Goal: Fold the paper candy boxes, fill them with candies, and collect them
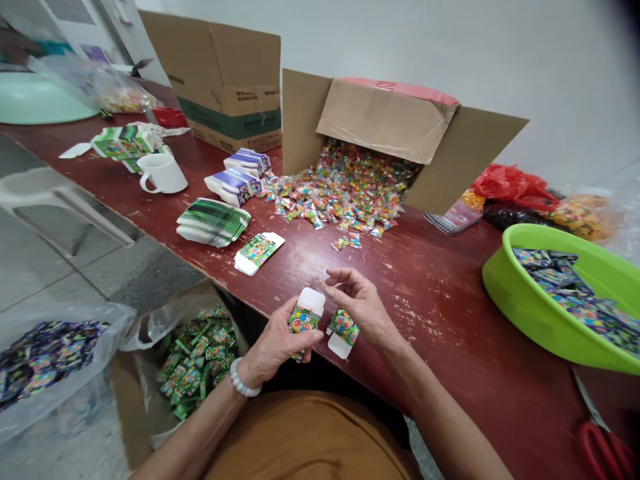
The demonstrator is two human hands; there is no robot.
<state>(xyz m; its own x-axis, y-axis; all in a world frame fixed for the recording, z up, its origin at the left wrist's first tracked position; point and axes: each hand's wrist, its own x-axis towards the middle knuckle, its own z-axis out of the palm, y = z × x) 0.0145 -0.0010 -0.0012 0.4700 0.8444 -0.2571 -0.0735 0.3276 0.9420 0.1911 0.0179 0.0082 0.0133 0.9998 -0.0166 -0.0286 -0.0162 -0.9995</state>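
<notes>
In front of you, in the head view, your left hand [283, 339] grips a green box [305, 319] in its fingers; strong squeezing could crease it. Your right hand [367, 310] has curled fingers; I cannot tell if they hold something. The second box [344, 325], near the worktop's [425, 333] edge, could fall if bumped. Both boxes' lettering is too small to read.

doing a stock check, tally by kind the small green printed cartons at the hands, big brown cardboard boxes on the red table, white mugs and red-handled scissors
Green cartons at the hands: 2
Brown cardboard boxes: 2
White mugs: 1
Red-handled scissors: 1
Total: 6
</notes>
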